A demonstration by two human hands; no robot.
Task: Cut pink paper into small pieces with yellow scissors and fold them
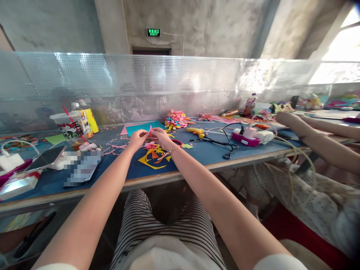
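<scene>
Between my two hands is a small pink paper piece [150, 129], held up above the table. My left hand [138, 138] pinches it from the left, fingers closed. On the other side my right hand [162, 137] has its fingers closed on the same piece; a bracelet circles that wrist. Under and around the hands lie yellow paper scraps [152, 162] and thin pink strips [119, 146]. Just behind are a teal paper sheet [135, 129] and a layered bundle of pink and multicoloured paper [176, 119].
To the left stand a plastic cup [69, 125] with a red straw and a phone [46, 159]. On the right are a yellow glue gun [196, 132], black cables [216, 141] and a purple power strip [246, 140]. Another person's arms [317, 131] rest farther right. A perforated metal screen [174, 75] closes the back.
</scene>
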